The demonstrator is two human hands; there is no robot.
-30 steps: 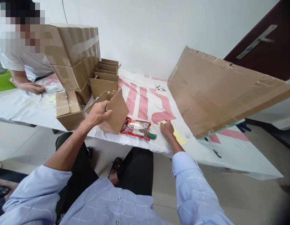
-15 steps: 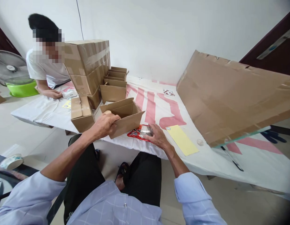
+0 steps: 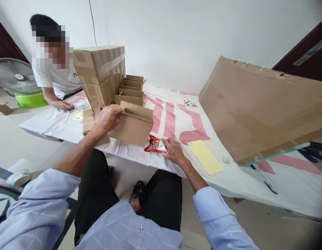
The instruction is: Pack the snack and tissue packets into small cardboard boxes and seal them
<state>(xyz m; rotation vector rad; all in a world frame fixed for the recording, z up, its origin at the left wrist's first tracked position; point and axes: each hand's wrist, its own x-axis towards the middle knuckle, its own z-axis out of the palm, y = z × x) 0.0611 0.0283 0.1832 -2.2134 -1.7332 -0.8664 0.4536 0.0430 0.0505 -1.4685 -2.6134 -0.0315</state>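
My left hand (image 3: 110, 117) grips the left edge of an open cardboard box (image 3: 131, 126), which it holds tilted over the table's near edge. The box's inside is mostly hidden from me. Just right of the box, my right hand (image 3: 173, 150) is closed around the right end of a red and clear food packet (image 3: 155, 144) with dark lettering. That packet is at the front edge of the cloth. A yellow paper sheet (image 3: 205, 157) lies to the right of my right hand.
Stacked taped cartons (image 3: 98, 66) and a row of open boxes (image 3: 130, 91) stand at the left. A large cardboard panel (image 3: 265, 111) leans at the right. Across the table at the left sits a person (image 3: 55, 81), one hand by a white object (image 3: 81, 105). A fan (image 3: 12, 76) stands beyond.
My left hand has raised and tilted the box, turning its opening away from me. More of the packet's red end now shows, with my right hand still on it.
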